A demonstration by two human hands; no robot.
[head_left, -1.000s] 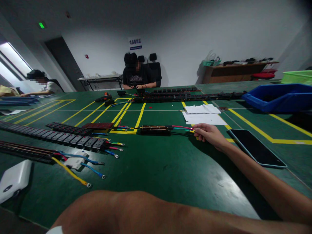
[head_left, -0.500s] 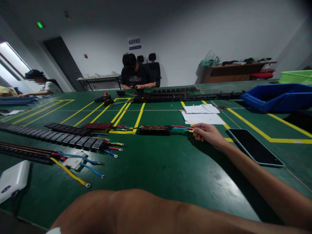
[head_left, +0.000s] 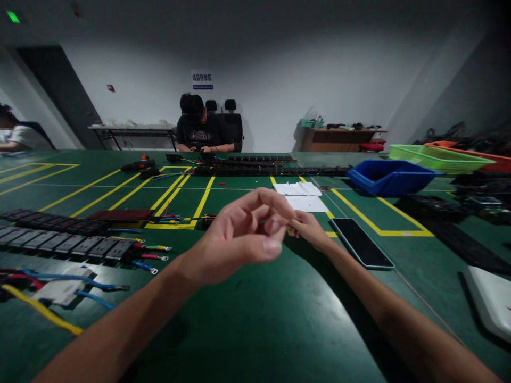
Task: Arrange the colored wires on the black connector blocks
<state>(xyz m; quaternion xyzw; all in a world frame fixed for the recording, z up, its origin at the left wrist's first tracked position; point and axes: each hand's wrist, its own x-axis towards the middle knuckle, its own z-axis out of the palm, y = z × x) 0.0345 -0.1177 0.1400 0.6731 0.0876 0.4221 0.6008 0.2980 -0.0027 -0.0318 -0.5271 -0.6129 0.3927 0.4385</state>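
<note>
Left hand point(head_left: 239, 234) loosely curled, fingertips apart, right hand point(head_left: 309, 229) beyond, its grip hidden, phone point(head_left: 361, 242) nearby on green table point(head_left: 255, 314).

- On the back wall point(head_left: 279, 80), I read "成品存放区" on a sign point(head_left: 202, 78); its blue strip point(head_left: 203, 86) was too small to read.
- Across a person's black shirt point(head_left: 200, 135), I caught blurred letters, seemingly ending "LYN".
- A green lit sign point(head_left: 13, 16) was too blurred for me.
</note>
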